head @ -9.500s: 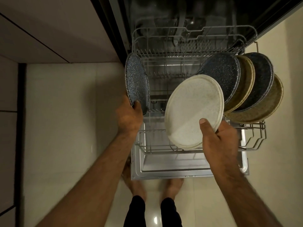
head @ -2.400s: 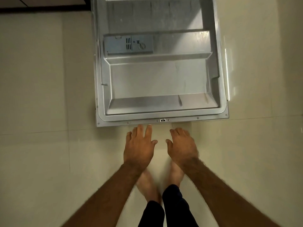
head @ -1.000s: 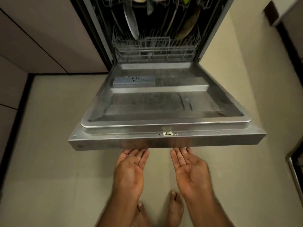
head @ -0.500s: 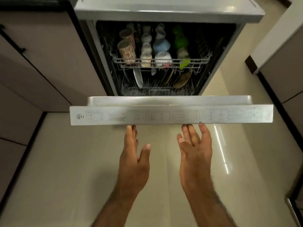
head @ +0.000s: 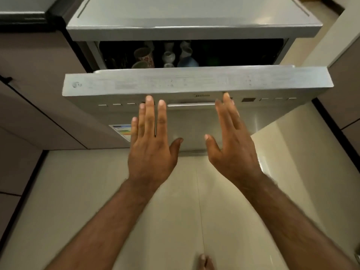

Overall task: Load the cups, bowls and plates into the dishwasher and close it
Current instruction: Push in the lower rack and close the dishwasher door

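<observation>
1. Mauve cabinet fronts (head: 29, 98) fill the 9 o'clock side, away from the work.
2. A coloured sticker (head: 120, 130) sits low on the door's outer face at 8 o'clock, partly hidden behind the left hand.
3. Left hand (head: 151, 151): grip spread, fingers straight, tips up by the handle recess (head: 191, 104). A second ago its palm was turned up under the door's edge; now it faces the steel. I cannot tell whether it presses or hovers.
4. Cups (head: 145, 57) stand in the upper rack at 12 o'clock, seen only through a narrow gap. Plates and bowls are hidden behind the door.
5. Dishwasher door (head: 194, 84) was about half-raised half a second ago and is now nearly upright, its control edge just short of the dishwasher top (head: 191, 18). Loading looks finished; I judge only a last push remains.
6. Right hand (head: 231, 151): grip likewise spread, holding nothing, blurred fingertips near the recess's right end.
</observation>
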Available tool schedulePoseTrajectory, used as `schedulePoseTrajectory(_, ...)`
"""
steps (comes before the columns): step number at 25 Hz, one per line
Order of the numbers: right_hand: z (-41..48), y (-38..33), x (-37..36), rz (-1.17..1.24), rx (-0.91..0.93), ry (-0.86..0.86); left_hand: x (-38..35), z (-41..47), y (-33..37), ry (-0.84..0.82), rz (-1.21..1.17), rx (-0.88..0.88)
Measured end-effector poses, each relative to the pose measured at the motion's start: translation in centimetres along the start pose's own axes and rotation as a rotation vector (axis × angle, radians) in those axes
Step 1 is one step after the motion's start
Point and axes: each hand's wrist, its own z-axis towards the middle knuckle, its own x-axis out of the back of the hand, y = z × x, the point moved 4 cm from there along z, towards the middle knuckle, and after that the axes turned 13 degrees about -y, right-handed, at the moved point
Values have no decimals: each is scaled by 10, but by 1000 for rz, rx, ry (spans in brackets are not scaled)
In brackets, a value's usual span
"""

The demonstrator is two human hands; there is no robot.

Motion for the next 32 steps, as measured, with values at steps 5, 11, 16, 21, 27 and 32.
schedulePoseTrajectory(5, 52, 25, 17, -162, 43, -9, 4, 53, -3, 51, 31, 10)
schedulePoseTrajectory(11, 115, 29, 34, -149, 65, 57, 17, 113, -19, 77, 66, -4)
schedulePoseTrajectory(16, 140, 28, 39, -179, 106, 165, 21, 136, -29, 102, 83, -40)
schedulePoseTrajectory(21, 170, 22, 56, -286, 88, 302, 46, 156, -28, 268, 121, -72)
schedulePoseTrajectory(27, 200, 26, 81, -439, -21, 337, 74, 204, -24, 278, 183, -79)
schedulePoseTrajectory(32, 203, 42, 79, -450, -15, 276, 70, 208, -28, 312, 173, -89)
